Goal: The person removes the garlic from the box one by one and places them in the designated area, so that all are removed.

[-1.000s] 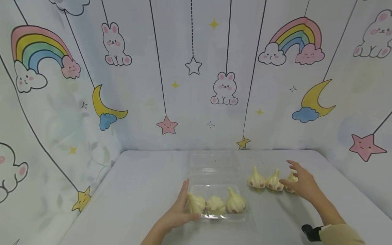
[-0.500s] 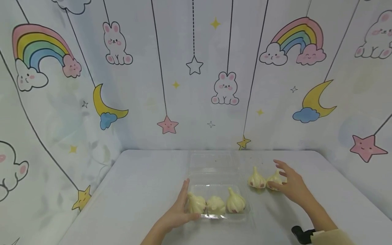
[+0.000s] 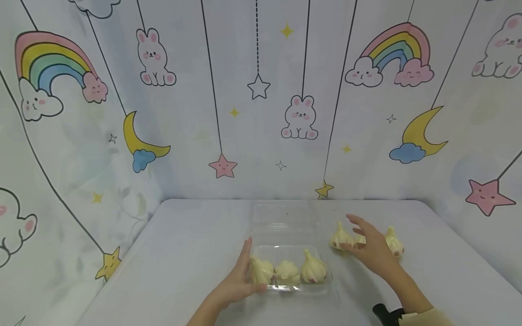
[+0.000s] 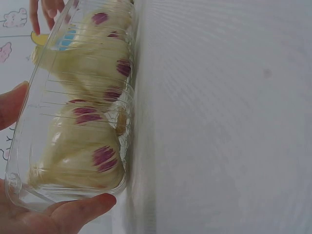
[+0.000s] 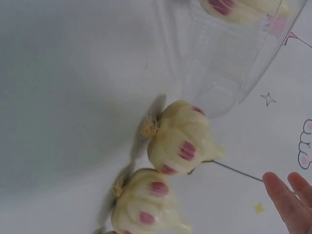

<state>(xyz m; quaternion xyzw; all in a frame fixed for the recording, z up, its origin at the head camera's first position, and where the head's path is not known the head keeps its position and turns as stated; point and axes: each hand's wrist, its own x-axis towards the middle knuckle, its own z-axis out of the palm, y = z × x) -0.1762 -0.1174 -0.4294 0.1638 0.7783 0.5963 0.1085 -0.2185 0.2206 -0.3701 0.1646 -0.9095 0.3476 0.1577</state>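
My left hand [image 3: 236,283] grips the left end of a clear plastic clamshell box [image 3: 285,289], thumb along the front wall and fingers at the side. Three garlic bulbs sit in a row inside: a left one [image 3: 262,270], a middle one [image 3: 287,273] and a right one [image 3: 314,268] with its stem up. Right of the box, my right hand [image 3: 371,251] hovers with fingers spread, holding nothing. Its fingertips overlap the nearest loose garlic bulb [image 3: 338,233]. Behind the hand a second bulb [image 3: 360,238] is mostly hidden, and a third [image 3: 393,243] stands to the right.
The box's lid [image 3: 281,217] lies open toward the back of the white table [image 3: 195,240]. A cloth backdrop [image 3: 244,136] with cartoon prints rises behind and at both sides. A black device [image 3: 385,314] is worn at the right wrist.
My right hand has moved left from the rightmost loose bulb, past the middle one, to the leftmost, uncovering the rightmost. The left hand, the box and the bulbs have stayed put.
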